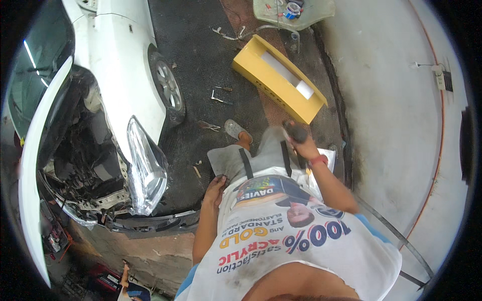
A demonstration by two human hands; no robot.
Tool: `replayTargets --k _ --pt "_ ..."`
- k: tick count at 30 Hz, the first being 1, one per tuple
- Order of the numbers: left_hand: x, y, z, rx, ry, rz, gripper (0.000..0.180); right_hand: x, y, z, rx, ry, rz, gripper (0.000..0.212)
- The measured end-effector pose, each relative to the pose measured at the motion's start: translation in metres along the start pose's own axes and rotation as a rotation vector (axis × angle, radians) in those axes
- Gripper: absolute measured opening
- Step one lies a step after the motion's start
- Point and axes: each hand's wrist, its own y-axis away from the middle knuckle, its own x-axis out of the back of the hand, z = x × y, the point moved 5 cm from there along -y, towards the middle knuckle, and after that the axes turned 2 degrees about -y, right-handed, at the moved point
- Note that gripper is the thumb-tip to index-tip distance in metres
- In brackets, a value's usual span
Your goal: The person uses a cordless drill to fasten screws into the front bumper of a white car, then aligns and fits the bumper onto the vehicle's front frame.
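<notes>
My right hand (303,146) is closed around a dark, rounded object (296,130) held in front of the shorts; its exact kind is unclear. A red band circles that wrist. At the left hip, my left hand (216,187) has its fingers curled against the edge of the grey shorts (227,159); whatever they grip is hidden. Just beyond the right hand lies a long, open yellow box (286,96) with white material inside. Pliers (209,126) rest on the floor near my grey clog (232,128).
On the left stands a white car (118,60), its front end opened up, with a clear headlight (146,175) and a front wheel (168,84). A small tool (221,98) lies on the dark floor. At the back is a pale chair (296,12) holding items. A wall (391,100) runs along the right.
</notes>
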Motion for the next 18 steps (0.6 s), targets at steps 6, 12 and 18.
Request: replayTargets --k 6,12,18 --pt "-0.035 0.003 0.034 -0.048 0.173 0.103 0.032 -0.018 -0.114 -0.134 0.057 0.066 -0.192 0.056" --pt "-0.098 -0.013 0.055 -0.005 0.384 0.278 0.026 -0.056 -0.253 -0.177 0.227 0.184 -0.378 0.069" --pt "-0.112 -0.166 0.100 -0.193 0.684 0.436 0.023 -0.197 -0.450 -0.111 0.529 0.375 -0.498 0.082"
